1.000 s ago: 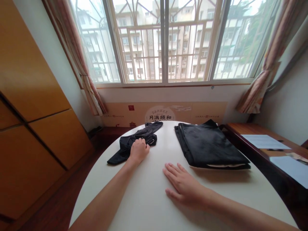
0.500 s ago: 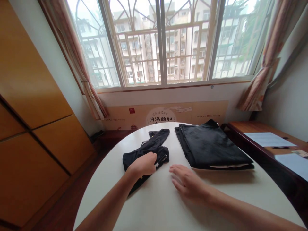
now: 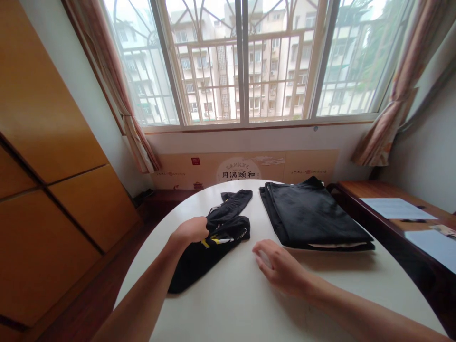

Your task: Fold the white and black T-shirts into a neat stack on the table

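left hand [image 3: 192, 230]: fingers gripping black garment [image 3: 206, 263] | right hand [image 3: 280, 267]: fingers slack, parted from thumb, near folded black cloth [image 3: 313, 216]

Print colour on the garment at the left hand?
The print is yellow and white, on the black garment; best seen in the head view.

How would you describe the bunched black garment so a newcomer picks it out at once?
Below the wide window stands a round white table. On its left half, the left hand touches a bunched black garment. Unlike the folded black cloth to its right, it is loosely rumpled and shows yellow and white markings.
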The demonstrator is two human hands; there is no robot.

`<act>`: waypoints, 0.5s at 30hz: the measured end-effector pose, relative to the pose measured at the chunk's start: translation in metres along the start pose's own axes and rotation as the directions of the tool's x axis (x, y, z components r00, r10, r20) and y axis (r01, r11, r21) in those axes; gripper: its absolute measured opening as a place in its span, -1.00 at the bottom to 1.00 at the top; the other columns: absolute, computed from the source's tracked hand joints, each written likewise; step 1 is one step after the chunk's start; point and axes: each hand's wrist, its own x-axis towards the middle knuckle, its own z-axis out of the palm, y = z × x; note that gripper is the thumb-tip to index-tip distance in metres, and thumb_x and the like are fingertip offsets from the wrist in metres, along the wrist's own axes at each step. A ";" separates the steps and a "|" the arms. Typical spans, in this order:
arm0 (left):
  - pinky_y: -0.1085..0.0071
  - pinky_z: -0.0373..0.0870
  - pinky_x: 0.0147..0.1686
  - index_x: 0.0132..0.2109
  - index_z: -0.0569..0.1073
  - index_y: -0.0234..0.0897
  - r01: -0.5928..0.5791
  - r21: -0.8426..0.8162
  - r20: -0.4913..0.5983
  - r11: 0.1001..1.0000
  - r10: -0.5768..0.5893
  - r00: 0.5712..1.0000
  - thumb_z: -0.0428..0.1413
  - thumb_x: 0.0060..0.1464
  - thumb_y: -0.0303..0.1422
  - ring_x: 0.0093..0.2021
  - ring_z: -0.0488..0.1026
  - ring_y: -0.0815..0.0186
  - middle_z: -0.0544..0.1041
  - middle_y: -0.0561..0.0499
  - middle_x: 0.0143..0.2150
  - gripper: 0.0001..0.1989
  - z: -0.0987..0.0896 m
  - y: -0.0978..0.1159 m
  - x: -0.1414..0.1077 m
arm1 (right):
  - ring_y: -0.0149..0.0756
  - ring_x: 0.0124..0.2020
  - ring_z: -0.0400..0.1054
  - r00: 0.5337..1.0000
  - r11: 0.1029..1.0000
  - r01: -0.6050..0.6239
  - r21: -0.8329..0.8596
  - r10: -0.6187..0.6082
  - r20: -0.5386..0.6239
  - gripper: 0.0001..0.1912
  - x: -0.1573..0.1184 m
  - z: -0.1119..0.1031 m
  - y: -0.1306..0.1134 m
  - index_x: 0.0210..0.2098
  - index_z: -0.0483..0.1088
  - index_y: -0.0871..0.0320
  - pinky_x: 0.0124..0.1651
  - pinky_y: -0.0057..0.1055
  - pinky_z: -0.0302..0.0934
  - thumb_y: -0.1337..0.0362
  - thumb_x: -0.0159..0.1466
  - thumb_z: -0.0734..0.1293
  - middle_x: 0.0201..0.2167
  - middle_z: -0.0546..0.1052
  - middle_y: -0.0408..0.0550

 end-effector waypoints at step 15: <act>0.35 0.43 -0.13 -0.22 0.52 -0.21 -0.408 -0.775 -0.075 0.483 0.570 0.818 0.17 0.00 -0.19 -0.13 0.47 0.16 0.56 -0.01 -0.21 -0.77 -0.009 0.073 -0.053 | 0.06 0.28 0.35 0.960 0.988 0.122 0.091 -0.094 -0.263 -0.55 0.006 -0.015 -0.003 0.22 0.38 0.07 0.33 0.00 0.24 0.21 0.35 0.36 0.26 0.47 0.15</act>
